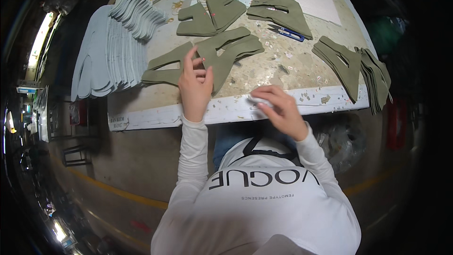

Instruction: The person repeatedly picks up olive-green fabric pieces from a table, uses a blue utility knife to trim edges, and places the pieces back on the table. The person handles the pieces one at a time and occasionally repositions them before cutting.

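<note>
- The white shirt [269, 217] is seen nearest, cut off below.
- The olive pieces [224, 61], on the table [257, 75], are apparently being sorted or checked; a single layer may need to be gripped next.
- Over them, the left hand [195, 89] is held with fingers loosely spread; contact is hidden.
- The right hand [283, 112] is blurred, its thumb near the fingers; whether anything is pinched cannot be told.

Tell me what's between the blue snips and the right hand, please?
Small scraps lie scattered on the table between the snips and right hand, in the head view.
</note>
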Action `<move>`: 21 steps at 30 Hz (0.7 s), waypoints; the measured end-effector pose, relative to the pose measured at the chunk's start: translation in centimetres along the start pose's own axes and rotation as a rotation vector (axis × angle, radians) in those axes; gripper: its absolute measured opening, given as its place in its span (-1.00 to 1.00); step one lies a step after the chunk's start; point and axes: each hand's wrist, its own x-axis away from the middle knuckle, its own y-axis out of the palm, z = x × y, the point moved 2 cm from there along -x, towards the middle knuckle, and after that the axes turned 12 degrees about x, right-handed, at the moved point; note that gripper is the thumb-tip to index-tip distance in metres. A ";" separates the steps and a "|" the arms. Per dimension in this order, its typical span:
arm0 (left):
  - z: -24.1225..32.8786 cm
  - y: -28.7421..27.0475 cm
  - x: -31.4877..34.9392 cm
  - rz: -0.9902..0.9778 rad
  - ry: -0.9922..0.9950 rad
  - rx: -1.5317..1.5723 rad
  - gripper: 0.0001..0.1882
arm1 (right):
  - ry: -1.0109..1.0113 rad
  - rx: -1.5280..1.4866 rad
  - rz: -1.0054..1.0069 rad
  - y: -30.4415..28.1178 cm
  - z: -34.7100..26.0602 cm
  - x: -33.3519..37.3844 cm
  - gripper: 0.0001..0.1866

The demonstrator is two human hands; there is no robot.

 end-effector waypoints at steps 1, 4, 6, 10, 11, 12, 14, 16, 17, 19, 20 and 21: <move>0.5 0.2 0.0 -0.042 -0.023 0.075 -0.62 | 0.108 -0.303 -0.103 1.5 -0.2 -0.3 -0.66; 2.3 0.6 0.9 -0.154 -0.057 0.290 -0.55 | 0.237 -1.027 -0.309 5.0 -1.7 -1.0 -0.42; 3.8 0.5 2.5 -0.213 -0.043 0.404 -0.51 | 0.226 -1.358 -0.340 6.1 -2.1 -2.4 -0.34; 5.1 0.5 4.7 -0.254 -0.057 0.356 -0.42 | 0.104 -1.969 -0.320 4.6 -1.8 -4.5 -0.19; 5.0 0.8 4.8 -0.248 -0.030 0.309 -0.41 | 0.135 -1.924 -0.255 3.9 -1.3 -4.8 -0.15; 4.8 1.2 4.9 -0.272 -0.049 0.318 -0.40 | 0.145 -1.916 -0.208 3.0 -0.7 -4.9 -0.11; 4.0 2.3 4.7 -0.318 -0.093 0.327 -0.39 | 0.191 -1.861 -0.083 1.6 0.3 -4.7 -0.07; 3.2 3.8 4.7 -0.366 -0.080 0.335 -0.38 | 0.202 -1.852 0.028 0.1 1.4 -4.3 -0.05; 2.7 4.8 4.7 -0.396 -0.081 0.335 -0.38 | 0.203 -1.852 0.085 -0.6 2.0 -4.0 -0.04; 1.8 6.6 4.6 -0.470 -0.069 0.340 -0.38 | 0.081 -2.209 0.091 -2.2 3.1 -3.6 -0.07; 1.4 7.4 4.5 -0.506 -0.082 0.314 -0.38 | 0.093 -2.037 0.152 -3.1 3.9 -3.2 -0.08; 0.9 8.2 4.4 -0.542 -0.088 0.299 -0.39 | 0.106 -1.864 0.208 -3.9 4.6 -2.8 -0.10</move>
